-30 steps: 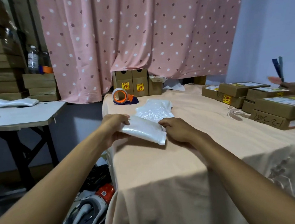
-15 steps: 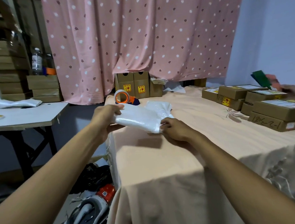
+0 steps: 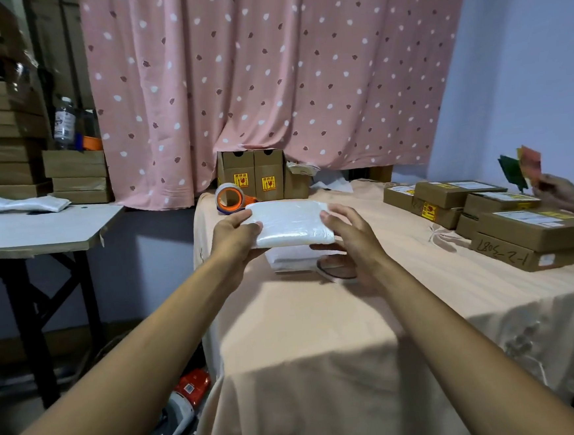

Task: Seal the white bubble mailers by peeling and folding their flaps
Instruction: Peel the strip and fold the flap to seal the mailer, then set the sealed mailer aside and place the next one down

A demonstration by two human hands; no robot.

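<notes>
Far left: flat white side table (image 3: pixel 39 231) w/ a stack of brown cardboard boxes (image 3: pixel 76 175) behind it. Left hand (image 3: pixel 235 235) grips the left edge of a white padded bubble mailer (image 3: pixel 291 222), thumb on top, fingers under, held up over the peach-cloth table (image 3: pixel 321 317). More white mailers (image 3: pixel 294 258) lie flat directly beneath. Orange tape dispenser (image 3: pixel 231 198) just behind. Right hand (image 3: pixel 352 239), fingers spread, touches the mailer's right edge, thumb under. Far right: labelled brown shipping boxes (image 3: pixel 527 229).
</notes>
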